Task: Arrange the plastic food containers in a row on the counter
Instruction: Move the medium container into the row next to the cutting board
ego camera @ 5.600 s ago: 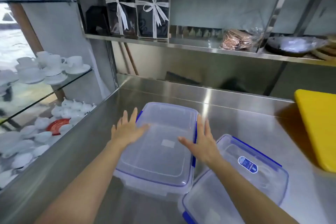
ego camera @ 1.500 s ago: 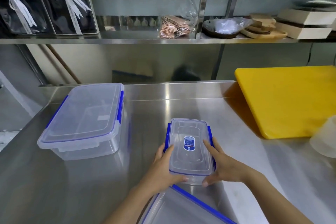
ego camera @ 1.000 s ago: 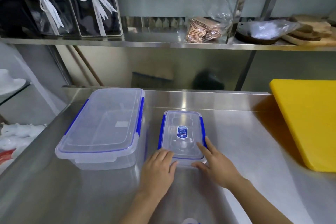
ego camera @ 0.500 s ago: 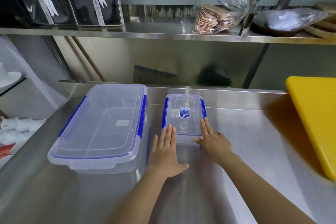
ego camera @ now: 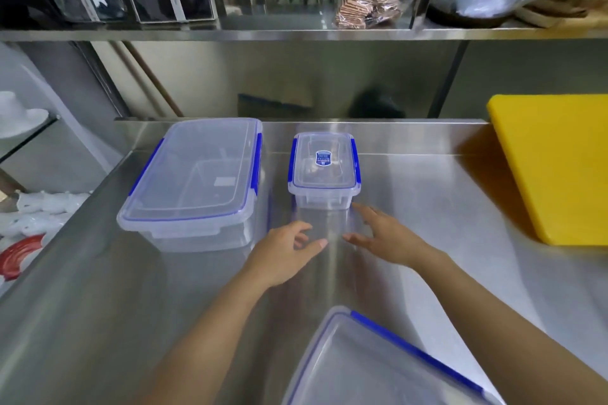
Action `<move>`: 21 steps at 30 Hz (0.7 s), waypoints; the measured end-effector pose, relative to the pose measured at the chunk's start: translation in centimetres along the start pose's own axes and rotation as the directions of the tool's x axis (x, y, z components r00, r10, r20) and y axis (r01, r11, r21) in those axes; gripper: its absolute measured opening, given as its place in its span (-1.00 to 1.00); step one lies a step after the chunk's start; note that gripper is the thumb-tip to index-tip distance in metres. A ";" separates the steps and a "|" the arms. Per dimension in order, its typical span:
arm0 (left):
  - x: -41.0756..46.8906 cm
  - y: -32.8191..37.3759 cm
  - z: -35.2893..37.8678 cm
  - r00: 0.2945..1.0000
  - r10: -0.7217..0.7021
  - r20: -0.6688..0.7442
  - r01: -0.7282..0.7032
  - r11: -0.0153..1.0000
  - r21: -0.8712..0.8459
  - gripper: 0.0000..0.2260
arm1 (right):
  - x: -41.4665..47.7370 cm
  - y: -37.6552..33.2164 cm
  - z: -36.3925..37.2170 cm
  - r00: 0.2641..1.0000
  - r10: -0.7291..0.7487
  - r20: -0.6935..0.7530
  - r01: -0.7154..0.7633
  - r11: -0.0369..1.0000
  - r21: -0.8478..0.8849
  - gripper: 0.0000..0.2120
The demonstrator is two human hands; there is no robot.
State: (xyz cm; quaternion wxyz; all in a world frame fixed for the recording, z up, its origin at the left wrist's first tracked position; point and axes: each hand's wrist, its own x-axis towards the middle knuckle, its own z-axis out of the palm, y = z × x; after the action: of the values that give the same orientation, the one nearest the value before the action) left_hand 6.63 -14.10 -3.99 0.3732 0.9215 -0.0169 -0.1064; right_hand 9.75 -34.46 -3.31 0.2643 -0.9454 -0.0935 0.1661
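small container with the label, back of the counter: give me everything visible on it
The small container is a clear plastic rectangular box, its clear lid closed, with blue clips along both long sides and a blue label in the lid's middle. It looks empty. It stands upright and flat on the steel counter near the back edge, long side running away from the camera, right of the large container with a gap between. Nothing touches it: the left hand and right hand are open just in front.

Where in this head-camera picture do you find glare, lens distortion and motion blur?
Head view: glare runs as a bright streak down the steel counter between the hands; the wide lens bows the upper shelf edge; the left hand and right hand look slightly soft; the small container is sharp.
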 end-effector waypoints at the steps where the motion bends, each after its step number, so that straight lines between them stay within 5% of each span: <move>1: -0.9 0.0 0.2 0.999 -0.002 0.037 0.003 1.000 -0.029 -0.53 | -1.0 -0.2 0.0 1.000 0.005 0.031 -0.006 0.999 0.032 -0.33; 12: -7.9 0.6 1.3 0.890 -0.140 0.435 0.169 0.985 -0.029 -0.27 | -10.8 0.5 1.0 0.901 0.094 0.422 -0.154 0.982 0.108 -0.33; 16: -9.6 0.2 1.7 0.767 -0.200 0.610 0.188 0.978 0.085 -0.24 | -12.7 1.7 2.3 0.905 0.106 0.411 -0.167 0.979 0.115 -0.45; 19: -10.0 -0.2 2.5 0.777 -0.167 0.607 0.212 0.977 -0.003 -0.46 | -13.8 2.2 3.0 0.942 0.090 0.324 -0.162 0.966 0.203 -0.53; 21: -10.2 -0.6 2.8 0.818 -0.128 0.561 0.210 0.974 -0.083 -0.43 | -14.6 2.5 3.5 0.964 0.091 0.252 -0.151 0.962 0.229 -0.57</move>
State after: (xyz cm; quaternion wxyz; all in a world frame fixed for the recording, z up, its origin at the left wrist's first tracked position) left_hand -3.98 -14.50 -4.48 0.4057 0.8204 -0.0343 -0.4014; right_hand -4.79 -38.81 -3.61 0.3557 -0.8823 -0.0450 0.3048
